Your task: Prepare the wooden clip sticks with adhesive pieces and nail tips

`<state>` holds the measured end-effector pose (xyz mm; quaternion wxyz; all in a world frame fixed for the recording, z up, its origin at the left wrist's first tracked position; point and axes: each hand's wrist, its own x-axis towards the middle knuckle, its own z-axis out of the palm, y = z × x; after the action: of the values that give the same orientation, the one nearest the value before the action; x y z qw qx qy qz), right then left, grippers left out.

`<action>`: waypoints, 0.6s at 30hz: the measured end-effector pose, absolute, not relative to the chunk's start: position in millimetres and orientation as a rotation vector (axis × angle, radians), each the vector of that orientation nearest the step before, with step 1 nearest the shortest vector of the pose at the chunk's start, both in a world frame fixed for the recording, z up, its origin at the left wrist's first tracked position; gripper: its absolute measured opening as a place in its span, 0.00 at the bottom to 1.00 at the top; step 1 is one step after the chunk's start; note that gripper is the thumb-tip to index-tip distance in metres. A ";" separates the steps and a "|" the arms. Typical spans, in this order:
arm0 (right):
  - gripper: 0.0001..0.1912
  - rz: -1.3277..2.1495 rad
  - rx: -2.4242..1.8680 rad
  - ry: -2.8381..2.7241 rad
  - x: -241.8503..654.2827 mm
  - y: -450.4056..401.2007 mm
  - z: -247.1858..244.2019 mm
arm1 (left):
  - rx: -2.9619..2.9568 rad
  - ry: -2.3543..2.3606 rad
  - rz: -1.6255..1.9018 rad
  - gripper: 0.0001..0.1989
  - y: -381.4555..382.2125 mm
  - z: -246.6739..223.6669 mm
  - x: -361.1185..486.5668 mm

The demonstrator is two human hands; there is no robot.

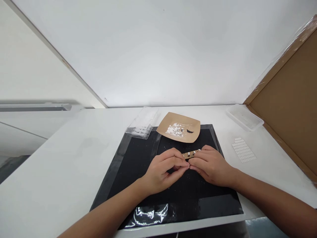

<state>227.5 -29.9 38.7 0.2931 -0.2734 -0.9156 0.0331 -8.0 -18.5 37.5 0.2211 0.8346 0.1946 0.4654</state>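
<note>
Over the black mat, a narrow brown strip carries several small white-and-dark pieces along its length. My right hand is closed on the strip's right end, covering that part. Meeting it from the other side, my left hand has thumb and index finger pinched together close to my right fingertips. A tiny pale bit shows where the fingers meet, too small to name. Just beyond the hands, a brown square dish holds many little white pieces and a dark sliver.
The black mat has shiny taped borders on a white table. Behind it stands a clear compartment box. To the right lie a sheet of white stickers and a translucent tray, beside a large cardboard box.
</note>
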 end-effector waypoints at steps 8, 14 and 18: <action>0.12 0.105 -0.712 -2.427 225.9 -31.9 35.0 | 2.330 0.564 1.161 0.08 -20.1 37.3 -11.0; 0.12 0.088 -0.691 -2.427 225.7 -32.2 35.9 | 2.329 0.572 1.074 0.06 -20.4 40.7 -12.4; 0.13 0.083 -0.686 -2.435 225.7 -32.4 35.8 | 2.319 0.557 1.002 0.06 -18.7 40.6 -14.5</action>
<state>225.7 -32.4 35.8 0.3007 -0.2585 -0.9175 0.0311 -14.5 -18.7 40.6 0.2737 0.8621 0.2072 0.3727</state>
